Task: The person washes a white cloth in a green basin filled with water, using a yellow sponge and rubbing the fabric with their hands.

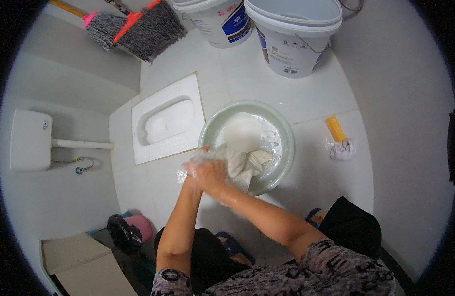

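A pale green plastic basin (286,155) stands on the tiled floor with foamy water in it. Wet whitish cloth (242,162) hangs over its near left edge and lies partly inside. My right hand (212,175) is closed on the cloth at that edge, pressed against my left hand (192,168). Suds cover my left hand, which also grips cloth as far as the blur lets me see. A pale rounded form, blurred, shows in the middle of the basin.
A squat toilet pan (168,118) is set in the floor at left. Two white plastic buckets (294,51) stand beyond the basin, with mops (149,33) at upper left. A yellow-handled brush-like item (335,128) touches a whitish wad (343,149) at right. A pink bin (139,226) stands lower left.
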A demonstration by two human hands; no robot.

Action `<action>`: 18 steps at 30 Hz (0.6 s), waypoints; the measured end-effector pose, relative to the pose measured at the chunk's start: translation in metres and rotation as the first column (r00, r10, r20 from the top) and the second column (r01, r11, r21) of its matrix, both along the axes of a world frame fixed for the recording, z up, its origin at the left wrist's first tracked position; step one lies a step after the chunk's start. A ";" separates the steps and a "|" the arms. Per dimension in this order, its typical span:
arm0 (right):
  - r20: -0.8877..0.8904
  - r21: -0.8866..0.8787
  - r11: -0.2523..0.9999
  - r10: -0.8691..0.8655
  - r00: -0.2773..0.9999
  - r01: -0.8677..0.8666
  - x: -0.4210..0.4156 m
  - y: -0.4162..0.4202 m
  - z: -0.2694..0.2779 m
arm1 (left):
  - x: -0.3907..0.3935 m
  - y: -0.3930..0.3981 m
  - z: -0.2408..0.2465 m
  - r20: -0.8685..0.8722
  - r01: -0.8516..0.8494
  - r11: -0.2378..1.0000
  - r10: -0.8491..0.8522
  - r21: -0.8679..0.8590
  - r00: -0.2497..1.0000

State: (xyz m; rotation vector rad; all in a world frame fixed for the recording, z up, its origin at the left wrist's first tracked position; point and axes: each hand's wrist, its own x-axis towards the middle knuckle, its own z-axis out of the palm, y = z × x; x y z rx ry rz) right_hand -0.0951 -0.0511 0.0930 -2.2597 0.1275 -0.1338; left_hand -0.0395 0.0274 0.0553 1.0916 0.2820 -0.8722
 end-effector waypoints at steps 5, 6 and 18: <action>-0.072 0.422 0.856 -0.297 0.952 0.299 0.027 -0.056 -0.063 | -0.013 -0.034 0.007 0.014 -0.083 0.938 0.083 0.336 0.996; -0.109 0.415 0.859 -0.280 0.954 0.300 0.026 -0.049 -0.059 | -0.007 -0.021 0.000 0.051 -0.088 0.916 0.074 0.391 0.996; -0.291 0.753 0.611 -0.027 0.956 0.246 0.033 -0.125 -0.063 | -0.009 -0.033 0.040 0.143 0.065 0.979 -0.094 0.195 0.985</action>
